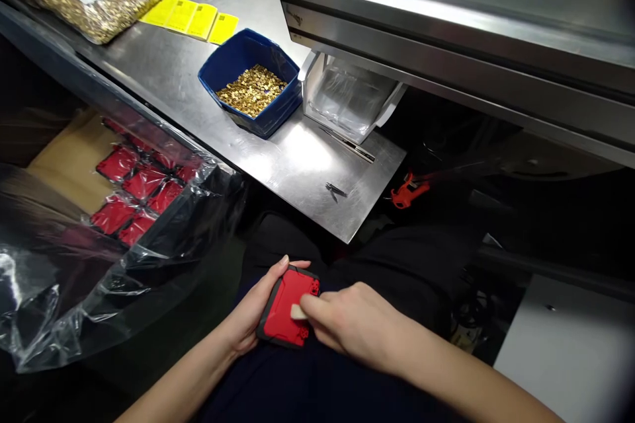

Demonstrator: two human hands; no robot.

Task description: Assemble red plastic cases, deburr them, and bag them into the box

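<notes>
Over my lap, my left hand is wrapped round the black edge of a red and black plastic case. The case lies with its red face up, and small cut-out details show at its right corners. My right hand is closed, pinching a small pale off-white piece between thumb and finger. One end of that piece rests against or just over the red face; I cannot tell which. Most of it is hidden inside my right hand.
A blue bin with small brass parts stands on the metal table, beside a white tray of clear bags. Small black tweezer-like pieces lie near the corner. At left, a plastic-lined crate holds several red cases.
</notes>
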